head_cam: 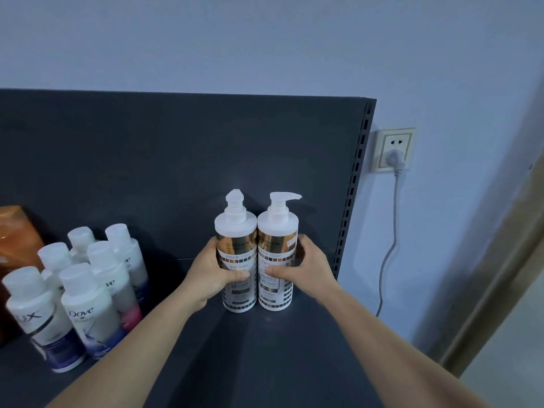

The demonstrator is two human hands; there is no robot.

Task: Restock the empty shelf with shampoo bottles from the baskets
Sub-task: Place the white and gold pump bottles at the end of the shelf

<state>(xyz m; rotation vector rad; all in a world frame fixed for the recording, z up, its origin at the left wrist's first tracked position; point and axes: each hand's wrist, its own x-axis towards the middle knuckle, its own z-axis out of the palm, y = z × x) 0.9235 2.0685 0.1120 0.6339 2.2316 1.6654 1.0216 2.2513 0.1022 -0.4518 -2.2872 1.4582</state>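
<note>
white/gold pump bottles [256, 260], dk grey shelf [265, 363]

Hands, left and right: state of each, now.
Left hand: gripping the left pump bottle.
Right hand: gripping the right pump bottle.

Two pump bottles [276, 231] stand touching on the shelf [265, 363], just before its back panel [176, 157], the left hand [206, 278] gripping at their 9 o'clock, the right hand [312, 269] at 3 o'clock. A cluster of small bottles [88, 290] stands at their 8 o'clock, well apart; a wall socket [393, 150] sits at 2 o'clock.
</note>
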